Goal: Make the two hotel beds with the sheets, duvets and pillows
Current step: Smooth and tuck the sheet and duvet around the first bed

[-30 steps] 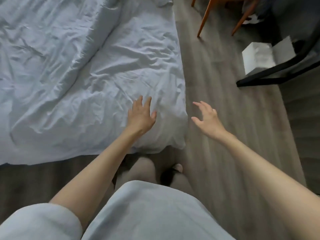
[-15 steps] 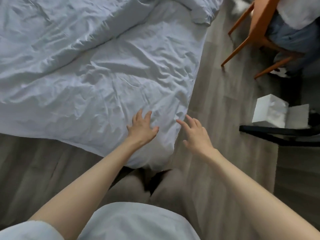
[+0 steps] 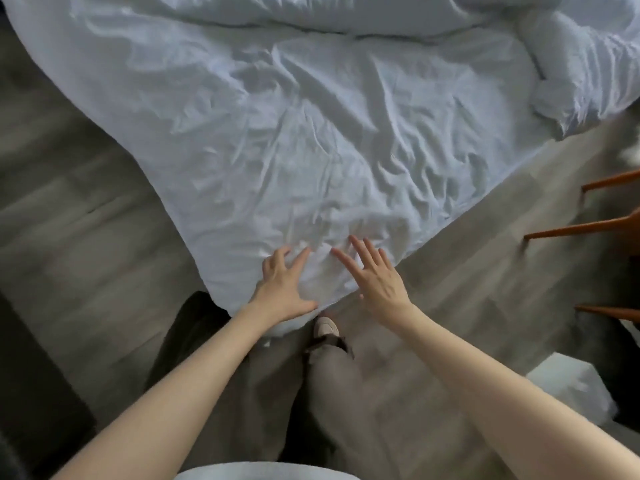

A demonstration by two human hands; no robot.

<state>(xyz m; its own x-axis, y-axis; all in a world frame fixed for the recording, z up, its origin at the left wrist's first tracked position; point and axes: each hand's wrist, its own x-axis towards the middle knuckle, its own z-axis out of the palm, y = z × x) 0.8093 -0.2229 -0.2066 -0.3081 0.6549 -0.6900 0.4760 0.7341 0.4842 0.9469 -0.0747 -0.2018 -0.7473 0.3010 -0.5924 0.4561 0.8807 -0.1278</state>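
Resting on rumpled sheet [image 3: 311, 150] at bed corner: left hand [image 3: 282, 289], right hand [image 3: 377, 282], fingers spread; grey plank floor [image 3: 86, 237].

The left forearm [image 3: 194, 375] and right forearm [image 3: 485, 368] are being stretched forward from the near edge, converging. The left hand [image 3: 284, 289] is being held palm down, fingers spread and slightly bent, thumb pointing right. The right hand [image 3: 375, 278] is being held just beside it, palm down, fingers straight and fanned. Nothing is being gripped.
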